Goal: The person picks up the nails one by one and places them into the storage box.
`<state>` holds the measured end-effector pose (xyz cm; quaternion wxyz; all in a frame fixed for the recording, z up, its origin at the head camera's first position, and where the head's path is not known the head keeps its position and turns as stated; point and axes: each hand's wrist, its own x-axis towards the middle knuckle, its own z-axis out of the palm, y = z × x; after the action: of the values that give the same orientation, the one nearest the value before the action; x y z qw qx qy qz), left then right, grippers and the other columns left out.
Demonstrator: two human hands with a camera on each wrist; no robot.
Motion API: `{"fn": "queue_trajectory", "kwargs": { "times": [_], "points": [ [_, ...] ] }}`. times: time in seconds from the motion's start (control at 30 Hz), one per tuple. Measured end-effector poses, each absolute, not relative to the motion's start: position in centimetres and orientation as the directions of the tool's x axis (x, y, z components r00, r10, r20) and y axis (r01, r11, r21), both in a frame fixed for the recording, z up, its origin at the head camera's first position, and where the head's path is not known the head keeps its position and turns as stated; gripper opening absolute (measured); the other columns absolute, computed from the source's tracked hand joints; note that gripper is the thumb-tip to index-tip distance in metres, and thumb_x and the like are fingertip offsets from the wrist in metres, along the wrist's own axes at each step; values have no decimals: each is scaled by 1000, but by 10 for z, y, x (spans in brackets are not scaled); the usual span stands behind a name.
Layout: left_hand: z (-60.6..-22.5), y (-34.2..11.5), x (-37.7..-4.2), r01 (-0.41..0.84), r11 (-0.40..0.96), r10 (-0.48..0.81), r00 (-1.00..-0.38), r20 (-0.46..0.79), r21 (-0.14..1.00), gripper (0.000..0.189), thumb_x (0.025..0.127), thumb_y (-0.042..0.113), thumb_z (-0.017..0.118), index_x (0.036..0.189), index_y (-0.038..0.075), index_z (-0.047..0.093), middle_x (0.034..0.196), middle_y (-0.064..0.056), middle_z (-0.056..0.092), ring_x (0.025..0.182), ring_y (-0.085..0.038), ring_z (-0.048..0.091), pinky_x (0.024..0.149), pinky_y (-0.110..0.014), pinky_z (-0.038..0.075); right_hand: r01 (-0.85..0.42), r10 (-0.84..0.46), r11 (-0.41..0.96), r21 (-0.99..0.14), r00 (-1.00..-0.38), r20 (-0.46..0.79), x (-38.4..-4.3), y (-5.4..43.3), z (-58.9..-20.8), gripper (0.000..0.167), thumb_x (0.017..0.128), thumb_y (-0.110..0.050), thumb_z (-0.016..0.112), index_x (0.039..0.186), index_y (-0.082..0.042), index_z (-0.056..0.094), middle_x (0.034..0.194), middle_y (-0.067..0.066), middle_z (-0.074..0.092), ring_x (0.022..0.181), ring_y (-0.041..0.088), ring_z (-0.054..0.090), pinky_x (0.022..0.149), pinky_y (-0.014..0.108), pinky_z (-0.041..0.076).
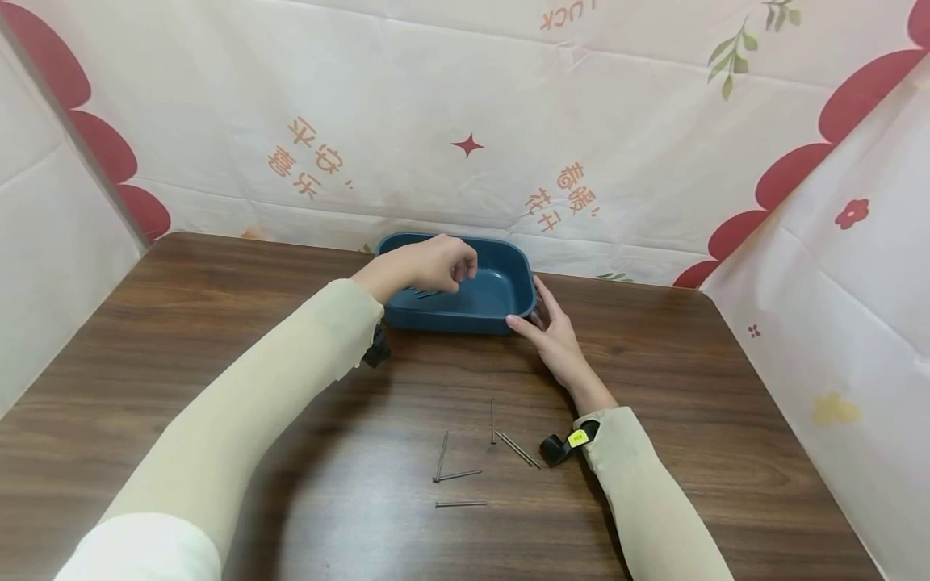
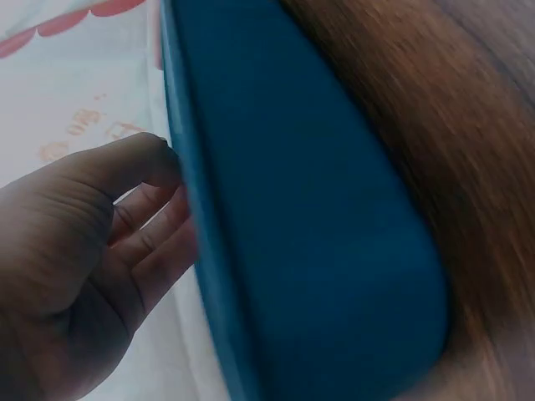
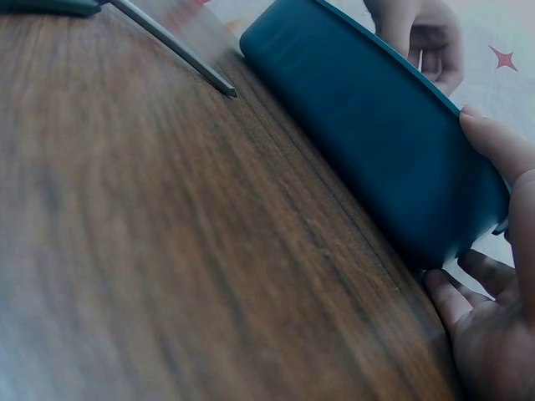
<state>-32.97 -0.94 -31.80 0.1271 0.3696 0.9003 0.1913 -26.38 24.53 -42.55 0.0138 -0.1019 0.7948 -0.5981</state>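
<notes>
A blue plastic bin [image 1: 454,323] stands at the back of the table. My left hand [image 1: 439,262] hangs over its inside, fingers loosely bent, with nothing visible between them. In the left wrist view, the fingers of this hand [image 2: 92,242] overlap the bin's rim [image 2: 205,251]. A few thin nails [image 1: 425,293] lie inside the bin, partly covered by the left wrist. My right hand [image 1: 555,339] grips the bin's right front corner. Its thumb [image 3: 493,138] presses on the rim while the other fingers curl round the side near the base.
Several long nails lie loose on the wooden table [image 1: 327,484] in front of the bin: one upright in view [image 1: 492,421], a pair [image 1: 519,449] beside the right wrist, others further left, including a nail [image 1: 461,504] nearest me. A patterned cloth [image 1: 407,105] rises behind the bin.
</notes>
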Motion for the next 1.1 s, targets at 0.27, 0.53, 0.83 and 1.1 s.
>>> {"fn": "queue_trajectory", "kwargs": {
  "times": [0.27, 0.53, 0.83, 1.1],
  "points": [
    [-334, -14, -347, 566, 704, 667, -735, -124, 429, 21, 93, 1, 62, 114, 5, 65, 100, -9, 62, 89, -22, 56, 79, -34, 49, -170, -186, 262, -950, -975, 124, -264, 243, -426, 83, 97, -22, 68, 163, -26, 17, 168, 0, 25, 155, 21, 28, 126, 44, 24],
    [-348, -13, -356, 553, 734, 644, -751, -145, 395, 21, 94, -1, 60, 113, 6, 65, 97, -9, 60, 85, -22, 54, 75, -32, 45, -174, -185, 265, -948, -975, 127, -263, 246, -426, 83, 97, -21, 68, 162, -30, 18, 168, -1, 25, 154, 20, 29, 126, 43, 25],
    [-354, -10, -358, 541, 765, 620, -765, -174, 349, 20, 96, 3, 60, 115, 8, 65, 99, -10, 61, 88, -23, 55, 76, -33, 47, -175, -178, 270, -947, -975, 130, -263, 247, -426, 83, 96, -21, 68, 162, -29, 19, 168, -1, 25, 155, 21, 28, 126, 43, 25],
    [-357, -8, -360, 534, 783, 604, -775, -184, 319, 20, 97, 4, 60, 114, 10, 66, 102, -10, 62, 90, -23, 57, 79, -35, 49, -181, -181, 270, -946, -974, 135, -262, 247, -425, 83, 96, -21, 68, 162, -30, 19, 168, -1, 25, 154, 20, 28, 126, 44, 25]
  ]
}}
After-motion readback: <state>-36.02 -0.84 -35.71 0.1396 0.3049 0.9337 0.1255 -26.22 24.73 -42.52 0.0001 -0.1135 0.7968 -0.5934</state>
